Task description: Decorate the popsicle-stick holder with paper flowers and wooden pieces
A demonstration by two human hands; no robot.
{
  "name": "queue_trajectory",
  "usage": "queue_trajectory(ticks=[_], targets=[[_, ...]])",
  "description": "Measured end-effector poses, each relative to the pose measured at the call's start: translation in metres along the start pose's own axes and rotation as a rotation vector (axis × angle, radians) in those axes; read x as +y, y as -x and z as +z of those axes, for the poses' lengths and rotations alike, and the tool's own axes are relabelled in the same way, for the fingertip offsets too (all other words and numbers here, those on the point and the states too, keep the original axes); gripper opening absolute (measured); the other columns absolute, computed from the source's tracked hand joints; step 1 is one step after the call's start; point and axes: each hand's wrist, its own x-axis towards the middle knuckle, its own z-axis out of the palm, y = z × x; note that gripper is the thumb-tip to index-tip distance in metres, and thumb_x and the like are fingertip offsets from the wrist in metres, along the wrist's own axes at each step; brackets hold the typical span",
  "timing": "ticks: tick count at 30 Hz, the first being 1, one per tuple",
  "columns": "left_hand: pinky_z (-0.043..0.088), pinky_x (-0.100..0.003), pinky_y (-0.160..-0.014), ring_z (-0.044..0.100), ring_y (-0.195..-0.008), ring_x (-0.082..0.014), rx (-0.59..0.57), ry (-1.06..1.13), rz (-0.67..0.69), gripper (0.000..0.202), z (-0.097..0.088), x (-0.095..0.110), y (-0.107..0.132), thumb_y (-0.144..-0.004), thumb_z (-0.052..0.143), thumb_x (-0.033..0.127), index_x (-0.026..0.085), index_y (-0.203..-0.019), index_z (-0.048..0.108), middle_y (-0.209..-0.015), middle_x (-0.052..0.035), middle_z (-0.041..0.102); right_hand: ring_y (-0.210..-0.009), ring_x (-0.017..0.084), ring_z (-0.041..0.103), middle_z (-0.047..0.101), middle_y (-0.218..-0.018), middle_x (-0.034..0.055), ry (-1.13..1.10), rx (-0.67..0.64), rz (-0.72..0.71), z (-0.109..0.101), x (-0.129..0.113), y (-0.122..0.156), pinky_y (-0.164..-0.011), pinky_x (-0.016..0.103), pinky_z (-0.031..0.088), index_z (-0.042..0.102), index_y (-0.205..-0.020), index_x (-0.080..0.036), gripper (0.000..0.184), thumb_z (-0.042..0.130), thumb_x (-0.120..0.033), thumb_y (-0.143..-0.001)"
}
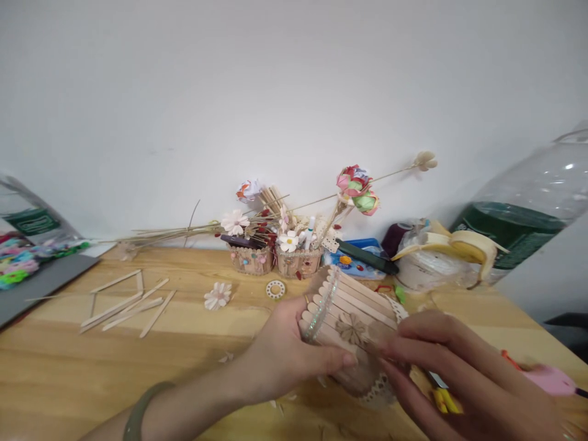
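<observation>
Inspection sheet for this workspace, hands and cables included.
Surface: light-brown flat wooden tabletop, small pale scraps scattered.
Job's things: pale wooden-stick container with glittery trim, beige many-petalled flower against its side.
Clutter: loose pale flat wooden sticks, curved yellow banana peel, pink rounded tool.
Hands: left hand grips the container; right hand beside the flower, blurred, pinched piece unclear.
Cables: black cord-like end on the pink tool, cut by the frame.
Surroundings: plain white wall, large green-labelled clear plastic bottle.

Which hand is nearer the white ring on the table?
Left. The left hand grips the stick-covered holder, in front and right of the ring; the right hand is farther, at the holder's right.
</observation>
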Motion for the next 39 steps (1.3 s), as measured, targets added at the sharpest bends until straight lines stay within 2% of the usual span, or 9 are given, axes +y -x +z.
queue_trajectory(ticks=[4,8,11,17,22,26,31,36,39], targets=[[0.05,-0.018,-0.072,0.064,-0.076,-0.0093,0.005,-0.006,-0.013,0.036,0.0,-0.002,0.0,-0.063,0.075,0.012,0.014,-0.097,0.066,-0.086,-0.0021,0.072,-0.064,0.009,0.058,0.058,-0.075,0.0016,0.015,0.063,0.04,0.007,-0.003,-0.002,-0.054,0.019,0.048,0.06,-0.085,-0.02,0.012,0.052,-0.012,-0.083],[0.05,-0.019,-0.073,0.064,-0.077,-0.0098,0.022,-0.028,-0.021,0.037,0.0,-0.002,0.0,-0.062,0.076,0.012,0.013,-0.098,0.066,-0.089,-0.0034,0.072,-0.064,0.008,0.057,0.058,-0.075,0.0011,0.022,0.064,0.037,0.011,-0.004,-0.002,-0.056,0.018,0.047,0.061,-0.084,-0.019,0.011,0.054,-0.011,-0.082],[0.05,-0.017,-0.071,0.064,-0.076,-0.0084,0.01,-0.012,-0.012,0.035,0.0,-0.002,0.0,-0.062,0.075,0.01,0.015,-0.096,0.067,-0.087,-0.0009,0.072,-0.064,0.008,0.056,0.058,-0.075,0.0009,0.059,0.071,0.036,0.012,-0.005,0.0,-0.056,0.018,0.046,0.061,-0.082,-0.019,0.01,0.055,-0.011,-0.082],[0.049,-0.014,-0.069,0.063,-0.074,-0.0067,0.018,-0.024,-0.001,0.035,0.0,-0.001,0.0,-0.061,0.074,0.005,0.017,-0.093,0.068,-0.084,0.0022,0.072,-0.063,0.007,0.056,0.058,-0.074,0.0,0.069,0.083,0.028,0.01,-0.005,0.0,-0.057,0.018,0.044,0.059,-0.079,-0.019,0.011,0.054,-0.01,-0.081],[0.05,-0.016,-0.07,0.063,-0.073,-0.0074,0.023,-0.035,-0.013,0.033,-0.001,-0.002,0.0,-0.061,0.076,0.009,0.017,-0.093,0.068,-0.084,0.0015,0.072,-0.064,0.007,0.056,0.058,-0.074,-0.0007,0.064,0.074,0.023,0.01,-0.006,-0.003,-0.059,0.018,0.044,0.057,-0.079,-0.02,0.013,0.053,-0.008,-0.08],[0.05,-0.017,-0.071,0.064,-0.074,-0.0079,0.025,-0.034,-0.02,0.034,-0.001,-0.002,-0.001,-0.062,0.076,0.013,0.016,-0.094,0.068,-0.085,0.0006,0.072,-0.062,0.008,0.055,0.058,-0.072,-0.0006,0.113,0.055,0.008,0.006,-0.002,-0.002,-0.055,0.02,0.042,0.056,-0.079,-0.02,0.014,0.049,-0.008,-0.081],[0.05,-0.017,-0.07,0.064,-0.074,-0.0082,0.031,-0.033,-0.024,0.033,-0.002,-0.003,-0.002,-0.061,0.077,0.012,0.015,-0.092,0.067,-0.085,-0.0002,0.072,-0.068,0.011,0.058,0.059,-0.075,0.0008,0.191,0.145,0.071,-0.003,0.006,-0.002,-0.061,0.023,0.044,0.054,-0.078,-0.021,0.008,0.055,-0.013,-0.08],[0.051,-0.02,-0.072,0.064,-0.076,-0.0104,0.041,-0.059,-0.034,0.036,-0.001,-0.002,-0.001,-0.061,0.076,0.013,0.014,-0.095,0.067,-0.088,-0.0019,0.072,-0.064,0.011,0.057,0.06,-0.072,0.0,0.117,0.035,0.009,0.0,-0.001,-0.005,-0.056,0.024,0.043,0.057,-0.08,-0.021,0.009,0.052,-0.013,-0.081],[0.05,-0.022,-0.076,0.064,-0.079,-0.0119,0.06,-0.114,-0.03,0.036,0.001,-0.003,0.0,-0.062,0.075,0.014,0.015,-0.097,0.066,-0.093,-0.0026,0.071,-0.064,0.013,0.054,0.06,-0.071,0.0001,0.151,0.003,0.0,0.005,-0.004,-0.004,-0.057,0.026,0.041,0.057,-0.078,-0.02,0.009,0.054,-0.012,-0.08]])
